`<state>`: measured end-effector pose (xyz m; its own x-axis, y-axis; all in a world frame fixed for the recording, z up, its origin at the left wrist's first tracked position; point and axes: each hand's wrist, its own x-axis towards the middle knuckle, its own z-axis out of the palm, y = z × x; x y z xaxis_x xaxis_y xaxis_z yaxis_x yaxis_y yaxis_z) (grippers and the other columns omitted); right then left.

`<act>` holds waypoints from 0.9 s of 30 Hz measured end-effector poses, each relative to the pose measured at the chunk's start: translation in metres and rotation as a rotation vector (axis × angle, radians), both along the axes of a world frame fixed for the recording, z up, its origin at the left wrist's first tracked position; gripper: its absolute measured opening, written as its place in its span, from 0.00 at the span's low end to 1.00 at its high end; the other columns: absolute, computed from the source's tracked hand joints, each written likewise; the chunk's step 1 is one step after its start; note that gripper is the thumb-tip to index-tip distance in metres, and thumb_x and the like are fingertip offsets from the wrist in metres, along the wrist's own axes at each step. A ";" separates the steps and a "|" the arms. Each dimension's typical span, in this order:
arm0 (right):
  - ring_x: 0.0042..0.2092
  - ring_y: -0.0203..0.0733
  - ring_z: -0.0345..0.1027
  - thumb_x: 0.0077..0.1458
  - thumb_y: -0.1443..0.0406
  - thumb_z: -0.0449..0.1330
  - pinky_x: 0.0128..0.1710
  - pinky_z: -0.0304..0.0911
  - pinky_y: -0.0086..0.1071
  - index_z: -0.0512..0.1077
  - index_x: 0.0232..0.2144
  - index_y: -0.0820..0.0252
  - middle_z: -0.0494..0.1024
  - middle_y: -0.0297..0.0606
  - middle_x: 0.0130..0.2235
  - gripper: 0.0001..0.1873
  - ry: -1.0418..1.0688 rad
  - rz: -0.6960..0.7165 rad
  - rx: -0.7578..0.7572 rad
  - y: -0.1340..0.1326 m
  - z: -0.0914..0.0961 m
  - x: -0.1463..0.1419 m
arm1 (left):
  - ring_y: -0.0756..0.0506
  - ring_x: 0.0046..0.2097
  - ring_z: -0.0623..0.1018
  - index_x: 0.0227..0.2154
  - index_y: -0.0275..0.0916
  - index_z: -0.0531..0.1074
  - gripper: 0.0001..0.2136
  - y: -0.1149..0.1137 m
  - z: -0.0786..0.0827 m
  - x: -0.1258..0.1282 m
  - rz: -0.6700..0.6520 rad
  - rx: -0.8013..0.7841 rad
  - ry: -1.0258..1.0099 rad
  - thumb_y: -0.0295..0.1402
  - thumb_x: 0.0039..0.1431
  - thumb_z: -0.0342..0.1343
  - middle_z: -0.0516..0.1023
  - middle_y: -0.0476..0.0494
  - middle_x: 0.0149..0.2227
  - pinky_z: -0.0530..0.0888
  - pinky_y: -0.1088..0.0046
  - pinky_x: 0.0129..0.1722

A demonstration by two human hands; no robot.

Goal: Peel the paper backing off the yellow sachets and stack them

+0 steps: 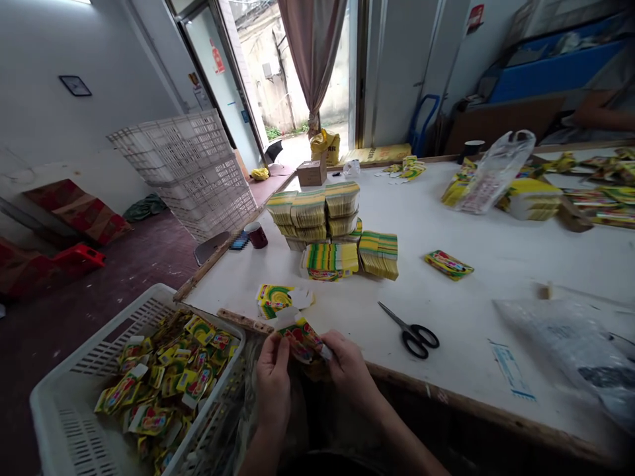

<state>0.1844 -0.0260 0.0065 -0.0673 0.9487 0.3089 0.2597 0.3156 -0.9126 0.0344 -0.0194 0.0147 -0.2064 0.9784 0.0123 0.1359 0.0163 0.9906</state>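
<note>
Both my hands are together at the near edge of the white table (471,264), closed on one small colourful paper packet (303,338). My left hand (272,377) pinches its left side and my right hand (347,367) grips its right side. Just beyond them, a few flat yellow-green packet cards (276,299) lie on the table. Black-handled scissors (414,332) lie to the right of my right hand. Stacks of flat yellow-green packet cards (330,228) stand further back in the table's middle.
A white plastic crate (74,390) at lower left holds several folded packets. A dark mug (256,235) sits at the table's left edge. One loose packet (448,263), clear plastic bags (489,173) and more packets lie to the right. White crates lean by the open door.
</note>
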 end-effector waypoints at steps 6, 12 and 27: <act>0.36 0.42 0.64 0.55 0.76 0.50 0.35 0.58 0.33 0.75 0.39 0.55 0.72 0.39 0.34 0.18 -0.338 0.036 0.062 -0.008 0.017 0.013 | 0.40 0.57 0.70 0.52 0.39 0.64 0.21 -0.001 0.062 -0.035 -0.199 0.309 0.292 0.41 0.58 0.55 0.70 0.36 0.54 0.65 0.59 0.58; 0.40 0.44 0.63 0.61 0.65 0.56 0.52 0.55 0.46 0.75 0.42 0.49 0.74 0.38 0.35 0.09 -0.593 0.093 0.377 -0.022 0.042 -0.002 | 0.32 0.58 0.68 0.57 0.38 0.63 0.41 0.006 0.074 -0.049 -0.694 0.007 0.623 0.40 0.38 0.70 0.70 0.33 0.57 0.65 0.52 0.58; 0.50 0.49 0.67 0.52 0.59 0.62 0.54 0.59 0.45 0.70 0.50 0.53 0.75 0.39 0.47 0.21 0.680 0.101 -0.369 -0.019 0.020 -0.039 | 0.34 0.50 0.76 0.57 0.35 0.53 0.34 -0.018 0.009 -0.041 -0.550 0.169 0.697 0.41 0.50 0.60 0.74 0.28 0.51 0.73 0.57 0.48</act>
<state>0.1455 -0.0449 0.0262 -0.0673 0.9975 -0.0209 -0.4084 -0.0467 -0.9116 -0.0068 -0.0370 0.0233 0.3982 0.9104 0.1119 0.6519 -0.3667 0.6638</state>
